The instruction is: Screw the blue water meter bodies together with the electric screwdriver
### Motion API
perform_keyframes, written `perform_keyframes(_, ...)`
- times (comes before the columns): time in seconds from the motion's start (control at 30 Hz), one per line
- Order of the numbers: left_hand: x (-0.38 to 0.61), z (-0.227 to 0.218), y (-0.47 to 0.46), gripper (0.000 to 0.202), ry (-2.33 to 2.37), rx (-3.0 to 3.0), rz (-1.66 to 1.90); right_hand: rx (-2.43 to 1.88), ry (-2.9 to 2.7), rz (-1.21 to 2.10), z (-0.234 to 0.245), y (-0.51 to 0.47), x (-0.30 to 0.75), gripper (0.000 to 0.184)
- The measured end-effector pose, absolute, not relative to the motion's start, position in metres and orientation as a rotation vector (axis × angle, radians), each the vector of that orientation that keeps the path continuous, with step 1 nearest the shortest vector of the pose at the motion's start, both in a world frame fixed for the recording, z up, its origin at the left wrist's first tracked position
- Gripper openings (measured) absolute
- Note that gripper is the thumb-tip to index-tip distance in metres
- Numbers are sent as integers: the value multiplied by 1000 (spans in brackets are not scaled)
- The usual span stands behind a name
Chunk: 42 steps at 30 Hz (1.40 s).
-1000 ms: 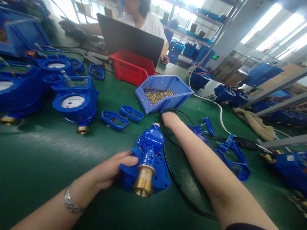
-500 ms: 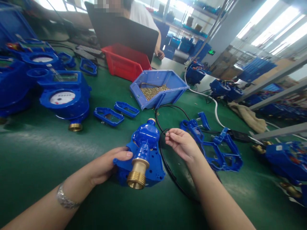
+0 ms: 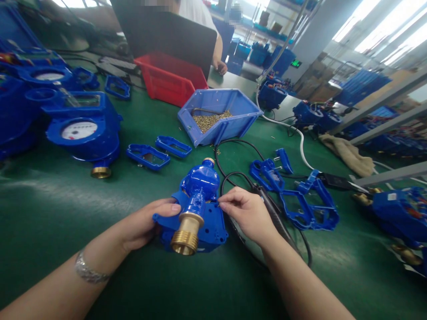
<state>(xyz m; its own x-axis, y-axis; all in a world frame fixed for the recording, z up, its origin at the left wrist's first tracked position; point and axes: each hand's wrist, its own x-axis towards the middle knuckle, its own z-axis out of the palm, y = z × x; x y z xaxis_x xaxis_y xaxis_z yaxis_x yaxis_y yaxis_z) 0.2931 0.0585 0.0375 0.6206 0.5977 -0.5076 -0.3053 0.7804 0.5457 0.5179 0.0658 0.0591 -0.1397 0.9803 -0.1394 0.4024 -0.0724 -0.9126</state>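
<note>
A blue water meter (image 3: pixel 202 182) with a threaded brass end lies upside down on the green table in front of me, its underside and several screw holes facing up. My left hand (image 3: pixel 151 222) is closed round its left side, thumb on top. Fingertips of my right hand (image 3: pixel 248 213) are pinched together against the right side of the blue housing, beside the round body. Between them is a tiny screw, mostly hidden. Behind that hand lies a dark, long tool (image 3: pixel 275 206) with a black cable, partly covered by the wrist.
Small brass screws (image 3: pixel 211 121) fill part of a blue bin (image 3: pixel 238 118), with a red bin (image 3: pixel 167 84) behind. Meter covers (image 3: pixel 148 156) lie left, blue frames (image 3: pixel 296 209) right. An upright meter (image 3: pixel 85 133) stands left. Across the table a person's hand (image 3: pixel 220 67) rests near a dark screen.
My right hand has moved left and down, bringing its pinched fingertips to the meter's housing. My left hand keeps its hold. The view has shifted slightly, and the dark tool shows more.
</note>
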Motion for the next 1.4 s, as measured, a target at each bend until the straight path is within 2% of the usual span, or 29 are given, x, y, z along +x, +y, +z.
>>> perform_keyframes(0.2, 292, 34, 59, 37, 727, 436, 533, -1510, -1911, 959, 71, 63, 506, 17)
perform_keyframes(0.3, 292, 32, 59, 32, 719, 439, 542, -1483, -1972, 1003, 76, 61, 507, 21)
perform_keyframes(0.37, 292, 33, 59, 31, 714, 440, 549, -1453, -1669, 1295, 78, 60, 512, 22)
perform_keyframes(0.43, 292, 34, 59, 32, 705, 435, 544, -1357, -1150, 1581, 74, 59, 519, 31)
perform_keyframes(0.53, 293, 35, 59, 31, 712, 431, 546, -1233, -685, 1690, 60, 57, 530, 43)
perform_keyframes(0.7, 292, 33, 59, 34, 740, 446, 547, -1222, -455, 1725, 38, 48, 534, 33)
perform_keyframes(1.1, 292, 31, 58, 36, 759, 457, 541, -1237, -313, 1746, 28, 35, 530, 39)
perform_keyframes(1.3, 293, 32, 57, 28, 771, 422, 573, -1247, -351, 1674, 29, 34, 530, 37)
perform_keyframes(1.4, 293, 33, 58, 31, 757, 437, 569, -1251, -389, 1651, 31, 33, 530, 34)
